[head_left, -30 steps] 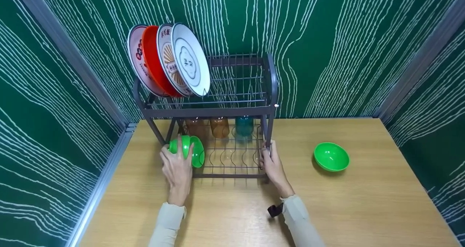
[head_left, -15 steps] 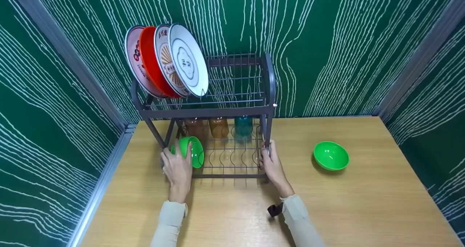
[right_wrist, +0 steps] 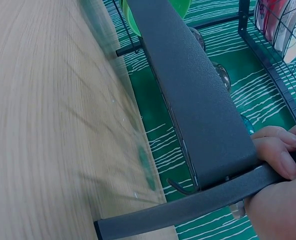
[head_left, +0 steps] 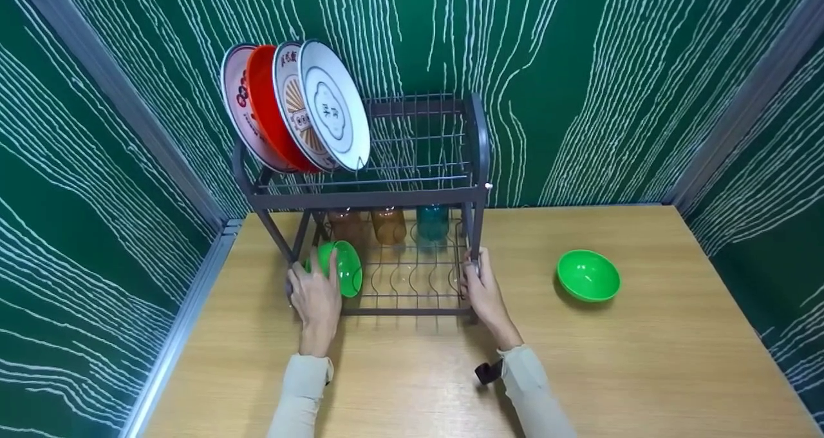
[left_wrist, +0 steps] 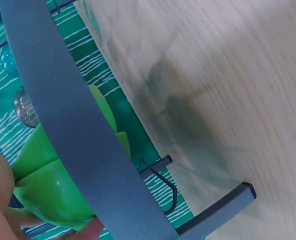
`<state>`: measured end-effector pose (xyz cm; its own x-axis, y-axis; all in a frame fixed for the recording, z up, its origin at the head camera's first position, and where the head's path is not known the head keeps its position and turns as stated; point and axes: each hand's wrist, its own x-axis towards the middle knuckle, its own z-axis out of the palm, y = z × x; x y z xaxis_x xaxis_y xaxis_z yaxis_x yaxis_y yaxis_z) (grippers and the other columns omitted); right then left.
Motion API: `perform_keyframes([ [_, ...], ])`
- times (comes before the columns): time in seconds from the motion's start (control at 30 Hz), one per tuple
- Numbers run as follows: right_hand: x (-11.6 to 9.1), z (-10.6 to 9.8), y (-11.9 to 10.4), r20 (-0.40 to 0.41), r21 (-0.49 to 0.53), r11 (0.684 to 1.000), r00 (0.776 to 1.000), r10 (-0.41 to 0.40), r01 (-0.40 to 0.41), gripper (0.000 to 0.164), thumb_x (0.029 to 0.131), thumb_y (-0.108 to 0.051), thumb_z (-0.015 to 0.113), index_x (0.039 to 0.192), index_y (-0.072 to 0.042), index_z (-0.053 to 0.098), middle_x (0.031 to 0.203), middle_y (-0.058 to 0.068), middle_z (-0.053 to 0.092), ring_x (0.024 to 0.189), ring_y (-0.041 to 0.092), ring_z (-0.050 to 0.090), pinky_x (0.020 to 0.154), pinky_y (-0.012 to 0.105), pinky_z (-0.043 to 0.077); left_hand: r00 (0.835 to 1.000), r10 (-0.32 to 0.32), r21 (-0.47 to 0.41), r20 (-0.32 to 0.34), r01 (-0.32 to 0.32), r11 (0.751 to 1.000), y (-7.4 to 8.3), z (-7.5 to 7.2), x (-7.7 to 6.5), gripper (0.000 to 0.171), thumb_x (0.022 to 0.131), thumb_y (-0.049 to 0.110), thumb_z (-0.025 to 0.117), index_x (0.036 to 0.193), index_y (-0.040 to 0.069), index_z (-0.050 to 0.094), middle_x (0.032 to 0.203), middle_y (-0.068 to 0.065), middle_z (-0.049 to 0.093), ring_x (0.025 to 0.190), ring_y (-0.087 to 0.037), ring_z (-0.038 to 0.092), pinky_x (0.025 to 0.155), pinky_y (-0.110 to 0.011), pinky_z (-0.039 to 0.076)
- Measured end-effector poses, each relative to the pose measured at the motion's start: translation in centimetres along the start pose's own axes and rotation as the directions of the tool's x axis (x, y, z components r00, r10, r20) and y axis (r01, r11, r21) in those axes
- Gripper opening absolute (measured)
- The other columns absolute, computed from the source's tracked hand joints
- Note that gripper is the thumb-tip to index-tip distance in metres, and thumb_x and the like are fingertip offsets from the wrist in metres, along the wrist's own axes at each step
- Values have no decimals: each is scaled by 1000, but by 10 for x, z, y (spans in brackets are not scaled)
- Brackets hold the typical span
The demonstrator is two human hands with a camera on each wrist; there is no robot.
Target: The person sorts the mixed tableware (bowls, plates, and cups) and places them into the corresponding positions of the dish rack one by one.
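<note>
My left hand (head_left: 314,299) holds a green bowl (left_wrist: 52,195) at the left end of the dish rack's lower tier, its fingers spread around the side. A second green bowl shows just behind it in the left wrist view. In the head view one green bowl (head_left: 349,270) faces right, partly covered by the fingers. My right hand (head_left: 483,293) grips the right front post of the dark metal dish rack (head_left: 367,199). In the right wrist view its fingers (right_wrist: 275,150) curl over the rack's side frame.
Several plates (head_left: 335,106), one of them red, stand on edge at the upper tier's left. Brown, amber (head_left: 389,227) and teal (head_left: 432,224) cups sit at the lower tier's back. Another green bowl (head_left: 588,276) rests on the wooden table (head_left: 644,361) to the right.
The nearer left green bowl has dropped in close behind the other, and my left fingers have lowered with it. My right hand has stayed on the post.
</note>
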<state>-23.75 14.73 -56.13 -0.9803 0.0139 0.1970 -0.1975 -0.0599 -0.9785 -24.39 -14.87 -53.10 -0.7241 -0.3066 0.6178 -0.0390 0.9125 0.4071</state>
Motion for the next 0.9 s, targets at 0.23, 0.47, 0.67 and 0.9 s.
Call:
perform_keyframes([
  [0.23, 1, -1, -1, -2, 10, 1000, 1000, 5, -5, 14, 113, -15, 33, 124, -16, 42, 78, 13, 41, 64, 36, 36, 49, 24, 32, 1000, -2, 31, 3, 2, 1000, 5, -3, 0, 45, 111, 30, 46, 134, -6, 62, 118, -36, 65, 111, -55, 60, 72, -65, 58],
  [0.47, 2, 0, -1, -1, 10, 1000, 1000, 6, -6, 16, 113, -14, 32, 126, -12, 41, 75, 6, 40, 61, 23, 37, 48, 23, 31, 994, 45, 78, -104, -37, 996, 5, 0, -1, 41, 109, 24, 48, 124, -11, 64, 115, -33, 65, 102, -51, 57, 58, -60, 57],
  [0.67, 2, 0, -1, -4, 4, 1000, 1000, -16, 16, 14, 113, -13, 32, 124, -12, 41, 75, 4, 39, 59, 17, 37, 48, 20, 32, 998, 25, 58, -61, -21, 998, 2, -1, 0, 44, 111, 26, 44, 124, -11, 65, 120, -33, 61, 105, -49, 56, 64, -60, 57],
  [0.9, 0, -1, 0, -1, -25, 1000, 1000, -8, 8, 17, 114, -16, 32, 127, -16, 41, 79, 8, 42, 64, 25, 40, 50, 21, 34, 996, 46, 49, -77, -42, 998, -3, -1, -1, 46, 108, 32, 53, 127, -9, 64, 110, -29, 67, 98, -44, 57, 62, -54, 57],
])
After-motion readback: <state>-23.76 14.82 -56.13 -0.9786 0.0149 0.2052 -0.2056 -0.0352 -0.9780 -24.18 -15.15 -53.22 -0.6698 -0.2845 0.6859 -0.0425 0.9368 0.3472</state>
